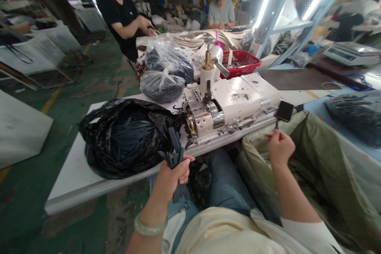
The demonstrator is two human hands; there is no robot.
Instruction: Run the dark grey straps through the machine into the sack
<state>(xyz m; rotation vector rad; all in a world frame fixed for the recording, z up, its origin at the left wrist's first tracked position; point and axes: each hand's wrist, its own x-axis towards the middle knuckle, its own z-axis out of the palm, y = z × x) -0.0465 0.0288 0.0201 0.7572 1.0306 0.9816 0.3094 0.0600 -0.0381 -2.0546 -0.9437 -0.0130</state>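
My left hand [175, 174] is closed round a bundle of dark grey flat strips [176, 149], whose ends stick out above and below the fist. Over to the right, my right hand [281, 147] pinches the end of a short dark strip [276, 124], slightly blurred. Just above it, a black rectangular plate [284, 111] sits by the right end of a white machine [238, 97] with metal rollers. Left of the machine, an open black plastic bag [98, 147] holds many similar dark strips [131, 131].
Clear bags of dark pieces [163, 85] and a red basket [245, 61] stand behind the machine. A large green sack [315, 166] hangs open below my right hand. Co-workers [119, 20] are at the far side. A scale [351, 53] is at right.
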